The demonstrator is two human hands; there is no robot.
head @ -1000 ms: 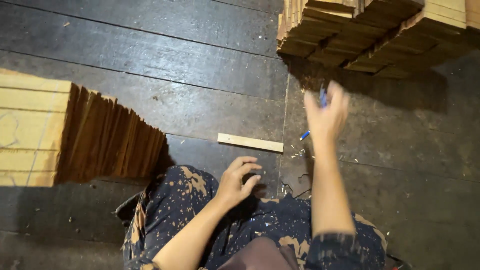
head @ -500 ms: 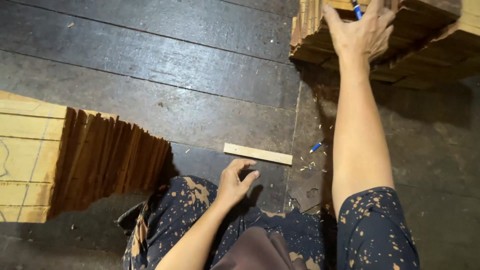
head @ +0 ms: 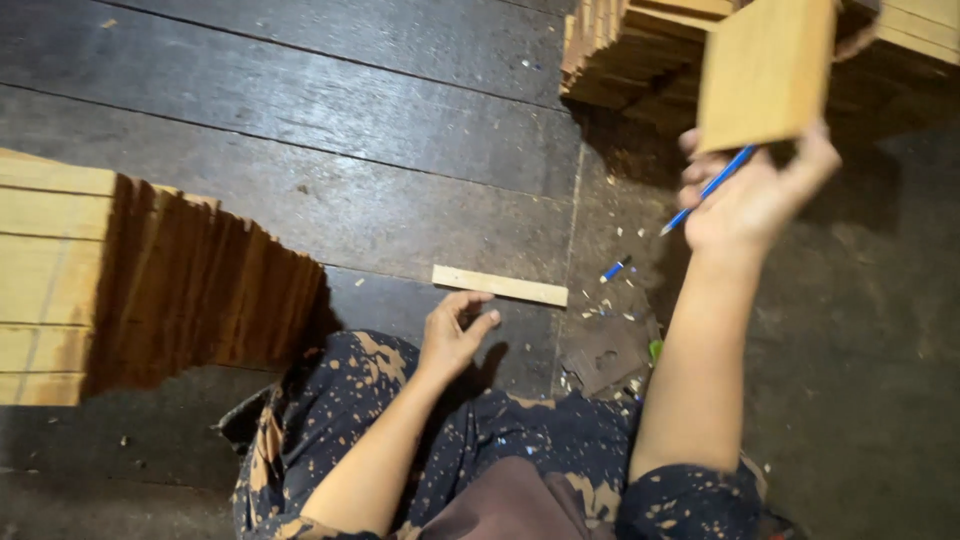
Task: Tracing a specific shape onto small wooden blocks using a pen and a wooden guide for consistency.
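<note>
Holding a square wooden board [head: 765, 72] and a blue pencil [head: 708, 188] clamped in the right hand [head: 750, 195].
The left hand [head: 455, 335] hovers empty, fingers apart, beside a thin wood strip [head: 499, 285].

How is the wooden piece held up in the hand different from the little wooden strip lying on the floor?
The square wooden board is broad and nearly square; the wooden strip is long and narrow. The board is lifted in the air, gripped by the right hand together with a blue pencil; the strip lies flat on the dark floor, just beyond the left hand, apparently untouched. Both are pale, bare wood.
</note>
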